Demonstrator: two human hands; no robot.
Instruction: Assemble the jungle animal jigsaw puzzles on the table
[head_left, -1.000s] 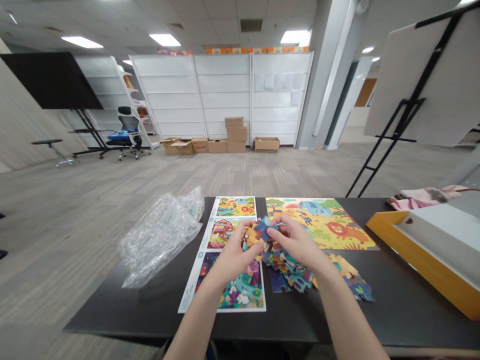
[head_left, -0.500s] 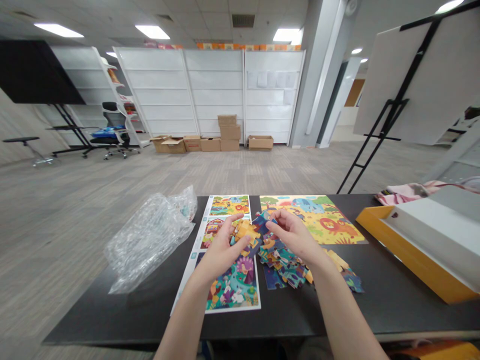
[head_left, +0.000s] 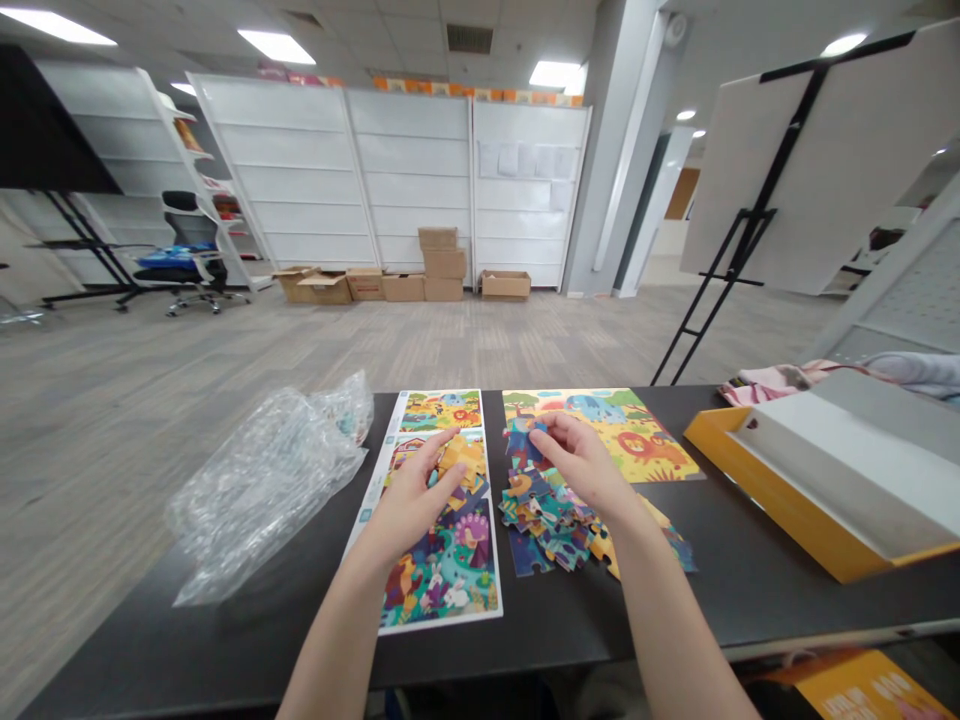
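My left hand [head_left: 420, 490] is closed around several jigsaw pieces [head_left: 463, 455], mostly yellow, above a printed picture sheet [head_left: 442, 617]. That sheet carries a stack of coloured scenes, with rabbits and a purple bird in the lowest. Between finger and thumb, my right hand [head_left: 585, 460] pinches a blue jigsaw piece [head_left: 527, 436]. Just below it lies a loose heap of jigsaw pieces [head_left: 559, 525], partly covered by my right wrist. Behind the right hand, a yellow animal picture [head_left: 652, 440] with a lion and an elephant lies flat on the black table [head_left: 300, 650].
Crumpled clear plastic wrap [head_left: 262, 490] spreads over the table's left side. On the right stands an open yellow-and-white box [head_left: 825, 490], with folded pink cloth [head_left: 780, 380] behind it. Beyond the table are cardboard boxes [head_left: 442, 265], an office chair [head_left: 184, 250] and a board on an easel [head_left: 750, 230].
The view has turned slightly right, so everything sits further left. My left hand has drawn away from the right hand, and a gap now separates their pieces.
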